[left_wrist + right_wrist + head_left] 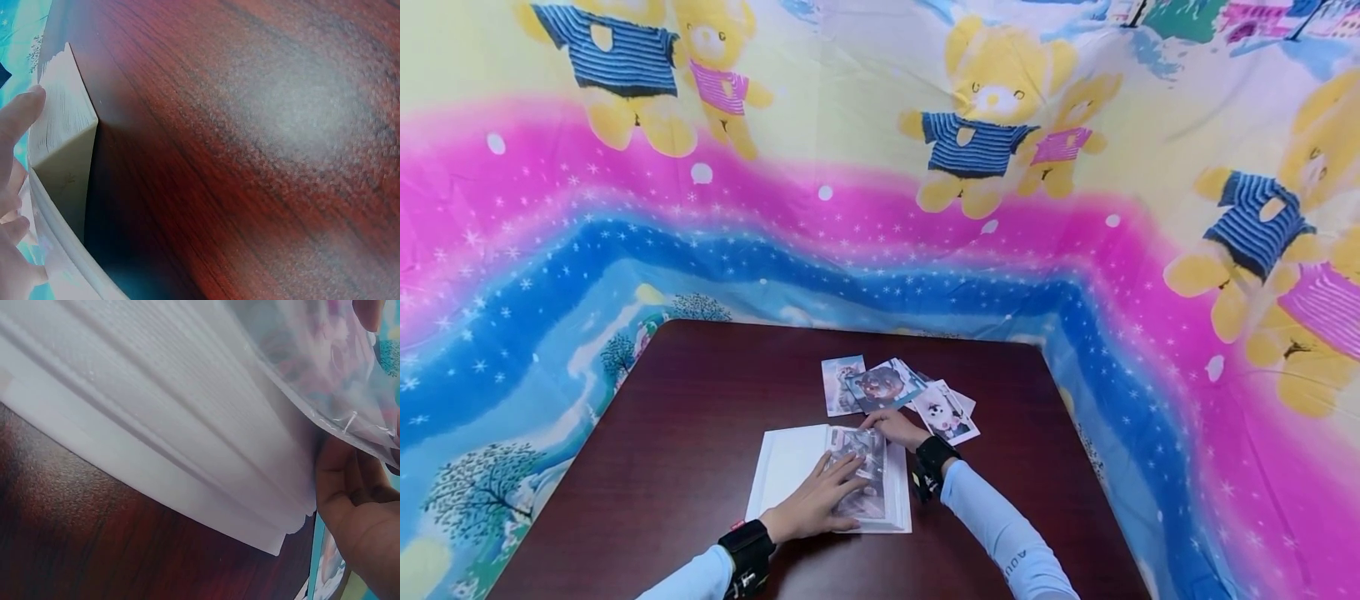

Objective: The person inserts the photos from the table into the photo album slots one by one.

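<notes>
An open white photo album (788,468) lies on the table, a picture in a clear sleeve (871,483) on its right side. My left hand (822,493) rests across that sleeve with its fingers spread. In the left wrist view, its thumb (28,111) is at the edge of the page stack (62,115). At the sleeve's upper right corner, my right hand (897,428) pinches the edge. From the right wrist, the clear sleeve (294,375) bows up off the white pages (169,406), with curled fingers (340,465) under its rim.
Several loose picture cards lie behind the album, among them a bluish one (841,385), one with a dark round figure (883,383) and a panda-like one (946,414). The dark brown table (700,400) is backed by a bear-print cloth (850,225).
</notes>
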{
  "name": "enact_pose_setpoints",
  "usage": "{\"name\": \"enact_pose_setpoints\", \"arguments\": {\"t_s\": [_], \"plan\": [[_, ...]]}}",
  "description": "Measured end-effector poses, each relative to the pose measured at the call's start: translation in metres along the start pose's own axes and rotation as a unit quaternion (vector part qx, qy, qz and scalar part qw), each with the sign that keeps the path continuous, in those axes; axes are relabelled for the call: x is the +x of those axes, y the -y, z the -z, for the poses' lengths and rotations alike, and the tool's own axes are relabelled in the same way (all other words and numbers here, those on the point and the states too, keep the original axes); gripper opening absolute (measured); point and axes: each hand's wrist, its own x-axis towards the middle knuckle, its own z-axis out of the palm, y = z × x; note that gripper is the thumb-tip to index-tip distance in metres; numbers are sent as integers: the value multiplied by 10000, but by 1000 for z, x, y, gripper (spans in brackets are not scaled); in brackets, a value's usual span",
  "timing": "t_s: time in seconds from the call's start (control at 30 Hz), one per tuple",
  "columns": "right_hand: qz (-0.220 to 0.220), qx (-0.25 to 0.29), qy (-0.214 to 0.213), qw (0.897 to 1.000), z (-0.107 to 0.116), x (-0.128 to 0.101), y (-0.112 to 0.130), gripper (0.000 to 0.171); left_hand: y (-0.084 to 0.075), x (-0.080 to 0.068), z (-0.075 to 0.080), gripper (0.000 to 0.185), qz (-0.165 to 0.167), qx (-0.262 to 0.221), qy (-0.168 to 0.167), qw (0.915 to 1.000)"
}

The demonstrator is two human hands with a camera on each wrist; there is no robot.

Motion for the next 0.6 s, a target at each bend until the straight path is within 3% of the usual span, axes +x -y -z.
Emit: {"name": "enact_pose_setpoints", "arguments": {"t_s": [0.2, 0.33, 0.47, 0.6], "plan": [[40, 146, 63, 9999, 3, -5, 4, 36, 2, 1, 0, 67, 69, -181, -112, 9998], [35, 478, -161, 9987, 6, -10, 14, 47, 6, 8, 4, 53, 312, -572, -713, 9953], [157, 877, -323, 9955, 5, -17, 27, 51, 12, 16, 17, 41, 859, -962, -1373, 9821], [337, 1420, -228, 9890, -5, -23, 44, 49, 25, 20, 42, 43, 1877, -1497, -1586, 9577]]}}
